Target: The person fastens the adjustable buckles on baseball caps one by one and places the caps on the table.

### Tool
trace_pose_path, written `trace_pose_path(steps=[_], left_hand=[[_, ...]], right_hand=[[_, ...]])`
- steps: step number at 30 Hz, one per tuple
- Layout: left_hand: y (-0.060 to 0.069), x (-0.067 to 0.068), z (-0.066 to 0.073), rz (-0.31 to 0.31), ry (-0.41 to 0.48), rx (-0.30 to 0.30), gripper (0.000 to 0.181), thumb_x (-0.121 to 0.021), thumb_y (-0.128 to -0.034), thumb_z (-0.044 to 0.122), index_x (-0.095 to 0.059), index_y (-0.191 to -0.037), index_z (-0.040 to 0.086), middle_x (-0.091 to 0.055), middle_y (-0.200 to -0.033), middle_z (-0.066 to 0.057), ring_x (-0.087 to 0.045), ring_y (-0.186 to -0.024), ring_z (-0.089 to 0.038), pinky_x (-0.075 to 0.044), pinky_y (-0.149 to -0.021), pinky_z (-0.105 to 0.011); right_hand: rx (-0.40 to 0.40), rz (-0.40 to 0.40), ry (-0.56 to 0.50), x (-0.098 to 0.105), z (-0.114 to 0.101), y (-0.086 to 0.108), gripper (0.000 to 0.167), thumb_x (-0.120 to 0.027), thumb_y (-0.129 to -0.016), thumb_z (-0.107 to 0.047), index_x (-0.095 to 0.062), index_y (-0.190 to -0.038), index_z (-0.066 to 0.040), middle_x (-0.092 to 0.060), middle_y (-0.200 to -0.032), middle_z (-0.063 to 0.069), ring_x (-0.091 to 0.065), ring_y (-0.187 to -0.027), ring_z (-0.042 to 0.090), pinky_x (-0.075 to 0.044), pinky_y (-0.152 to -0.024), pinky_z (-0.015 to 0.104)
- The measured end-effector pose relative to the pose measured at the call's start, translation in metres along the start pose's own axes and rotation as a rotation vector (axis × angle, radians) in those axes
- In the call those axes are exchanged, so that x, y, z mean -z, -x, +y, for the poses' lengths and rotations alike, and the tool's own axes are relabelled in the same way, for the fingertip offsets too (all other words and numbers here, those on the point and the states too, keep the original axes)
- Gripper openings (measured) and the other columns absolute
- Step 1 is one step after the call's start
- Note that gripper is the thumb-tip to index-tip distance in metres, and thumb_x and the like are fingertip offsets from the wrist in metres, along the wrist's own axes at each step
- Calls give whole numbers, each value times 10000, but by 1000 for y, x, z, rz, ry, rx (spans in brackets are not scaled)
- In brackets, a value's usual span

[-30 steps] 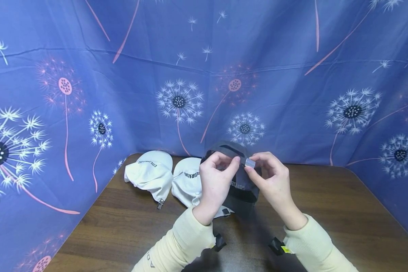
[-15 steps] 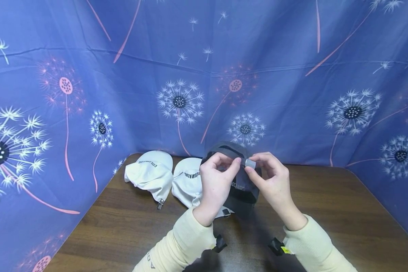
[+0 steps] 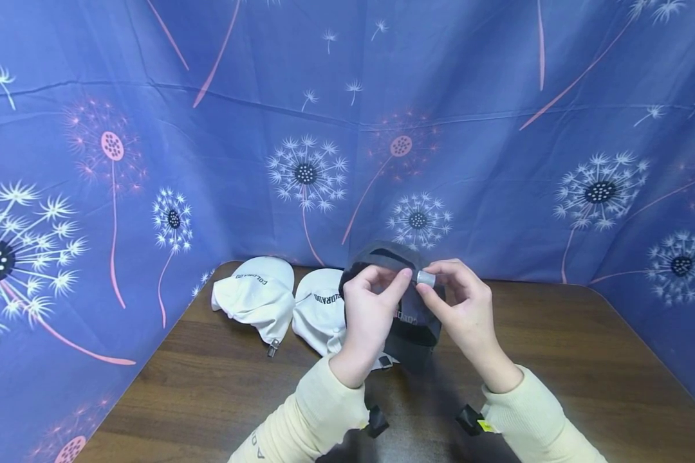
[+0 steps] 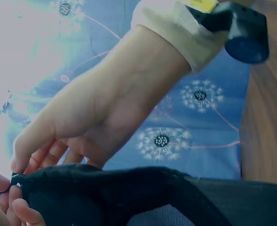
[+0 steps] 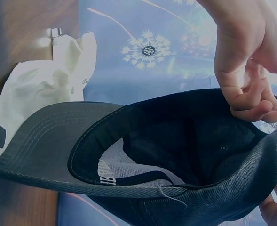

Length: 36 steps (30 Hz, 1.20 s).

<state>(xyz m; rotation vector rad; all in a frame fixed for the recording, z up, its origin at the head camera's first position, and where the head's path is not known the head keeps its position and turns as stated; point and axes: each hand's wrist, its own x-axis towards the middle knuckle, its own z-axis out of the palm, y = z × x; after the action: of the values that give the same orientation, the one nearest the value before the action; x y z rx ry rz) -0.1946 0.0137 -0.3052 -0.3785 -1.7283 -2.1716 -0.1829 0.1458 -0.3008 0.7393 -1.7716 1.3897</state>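
Grey to black on the dark cap (image 3: pixel 419 308); white with black lettering (image 3: pixel 327 298) on the two pale caps (image 3: pixel 255 302); blue with white and pink dandelions (image 3: pixel 305 172) on the cloth (image 3: pixel 481 154); brown wood grain on the counter (image 3: pixel 573 360); cream on the sleeves (image 3: pixel 538 411).

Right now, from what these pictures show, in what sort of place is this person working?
Probably an indoor recording corner: dandelion-print cloth hangs behind and beside a wood-look table, and black devices are worn at both wrists.
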Motion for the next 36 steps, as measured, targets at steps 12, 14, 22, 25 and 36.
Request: trace_pose_path(steps=[12,14,22,25,36], left_hand=[[4,-4,7,-25,300,248,186,-728,-816,111,-665,-887,-50,-545,-638,-61,-448,-514,-124,-386,-431,-200],[5,-5,6,-21,299,250,188,-728,-815,106,-670,-893,-55,-556,-639,-52,-452,-523,-125,-387,-433,-197],[7,-8,-1,-7,282,213,176,-730,-804,77,-670,-871,-75,-570,-604,-35,-446,-487,-112,-385,-430,-200],[7,-8,-1,3,305,217,134,-719,-814,82,-656,-827,-35,-562,-606,-38,-449,-493,-111,-379,-421,-197],[6,-6,3,30,330,218,128,-700,-826,61,-607,-768,-6,-523,-582,-49,-418,-445,-107,-364,-411,-198]], right_hand=[[16,3,-38,-2,0,0,252,-651,-693,228,-595,-928,158,-609,-865,133,-566,-775,159,-491,-721,170],[18,4,-35,-2,0,0,254,-651,-692,229,-597,-928,154,-603,-860,156,-566,-772,155,-491,-719,169],[21,15,-42,-2,3,2,257,-654,-682,235,-601,-919,154,-595,-841,188,-576,-773,67,-486,-689,181],[19,15,-36,-2,4,2,252,-656,-686,229,-603,-919,150,-594,-842,189,-576,-778,73,-488,-699,181],[15,4,-27,0,3,2,257,-658,-686,225,-603,-923,140,-611,-867,118,-581,-790,66,-491,-712,169]])
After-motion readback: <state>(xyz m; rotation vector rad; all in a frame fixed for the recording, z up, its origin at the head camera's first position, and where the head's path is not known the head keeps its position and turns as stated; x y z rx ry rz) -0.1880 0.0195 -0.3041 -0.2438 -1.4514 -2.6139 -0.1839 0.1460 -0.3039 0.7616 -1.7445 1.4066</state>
